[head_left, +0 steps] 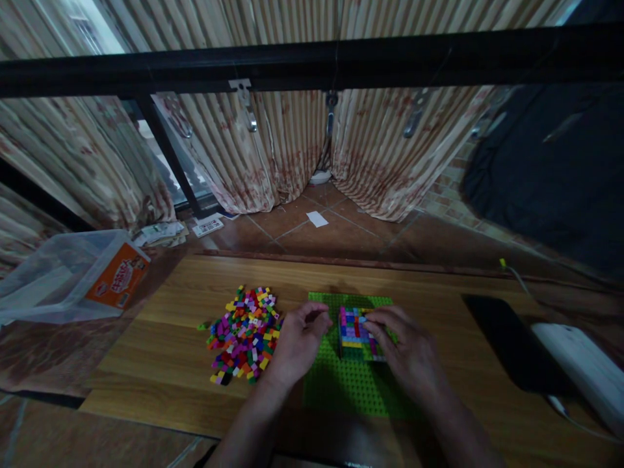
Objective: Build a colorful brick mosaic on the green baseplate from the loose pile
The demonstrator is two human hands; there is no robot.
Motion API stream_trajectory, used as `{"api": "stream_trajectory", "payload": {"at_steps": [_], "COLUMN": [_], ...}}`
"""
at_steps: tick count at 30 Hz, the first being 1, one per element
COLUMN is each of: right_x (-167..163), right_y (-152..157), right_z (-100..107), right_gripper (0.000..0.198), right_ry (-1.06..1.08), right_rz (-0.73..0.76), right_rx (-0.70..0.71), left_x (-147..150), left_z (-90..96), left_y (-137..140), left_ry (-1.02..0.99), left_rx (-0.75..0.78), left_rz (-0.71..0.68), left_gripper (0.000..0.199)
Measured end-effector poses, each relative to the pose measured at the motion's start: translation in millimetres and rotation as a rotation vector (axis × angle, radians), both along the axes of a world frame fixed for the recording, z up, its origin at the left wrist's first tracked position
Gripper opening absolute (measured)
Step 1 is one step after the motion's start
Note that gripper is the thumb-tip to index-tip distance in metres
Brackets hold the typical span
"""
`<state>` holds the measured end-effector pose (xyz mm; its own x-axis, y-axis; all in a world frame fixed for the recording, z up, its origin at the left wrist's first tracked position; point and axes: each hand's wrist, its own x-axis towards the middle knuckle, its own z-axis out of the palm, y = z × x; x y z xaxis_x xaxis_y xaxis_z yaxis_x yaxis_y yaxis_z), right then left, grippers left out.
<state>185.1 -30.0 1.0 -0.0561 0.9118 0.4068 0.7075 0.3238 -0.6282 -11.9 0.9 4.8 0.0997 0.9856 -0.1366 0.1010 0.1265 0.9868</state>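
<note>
A green studded baseplate (351, 390) lies on the wooden table, and a multicoloured block of toy bricks (355, 338) stands on it. My right hand (409, 341) reaches over the block from the right. Its thumb and forefinger pinch a small light blue brick (362, 319) at the top of the block; whether that brick is pressed on is too small to tell. Left of the block, my left hand (302, 338) is loosely curled above the baseplate's edge, thumb and forefinger apart, with nothing visible between them. A heap of loose bricks (248, 335) spreads beyond the left hand.
A clear plastic box (58, 279) with an orange label sits past the table's left end. On the right side of the table (160, 364) lie a black flat object (511, 341) and a white device (575, 364) with a cable. Curtains and a dark rail stand behind.
</note>
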Motion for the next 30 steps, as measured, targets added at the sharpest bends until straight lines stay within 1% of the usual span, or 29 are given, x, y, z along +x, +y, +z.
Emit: {"api": "stream_trajectory", "payload": {"at_steps": [4, 8, 11, 19, 23, 30], "right_x": [-7, -12, -14, -19, -21, -13], "right_y": [0, 2, 3, 4, 4, 2], "right_z": [-4, -5, -5, -6, -8, -8], "right_gripper": [0.018, 0.016, 0.014, 0.008, 0.007, 0.007], "right_ry": [-0.097, -0.18, -0.202, -0.161, -0.148, -0.045], "right_rz": [0.055, 0.025, 0.006, -0.038, -0.053, -0.031], "right_rx": [0.055, 0.125, 0.131, 0.121, 0.15, 0.146], "left_x": [6, 10, 13, 18, 23, 32], "left_z": [-8.4, -10.9, -10.3, -11.4, -11.7, -1.2], "left_y": [-1, -2, -3, -5, -6, -6], "left_ry": [0.032, 0.034, 0.02, 0.023, 0.056, 0.115], "left_rx": [0.008, 0.017, 0.027, 0.037, 0.057, -0.011], "left_rz": [-0.033, -0.062, -0.078, -0.073, -0.055, 0.013], "left_gripper": [0.022, 0.021, 0.02, 0.022, 0.023, 0.023]}}
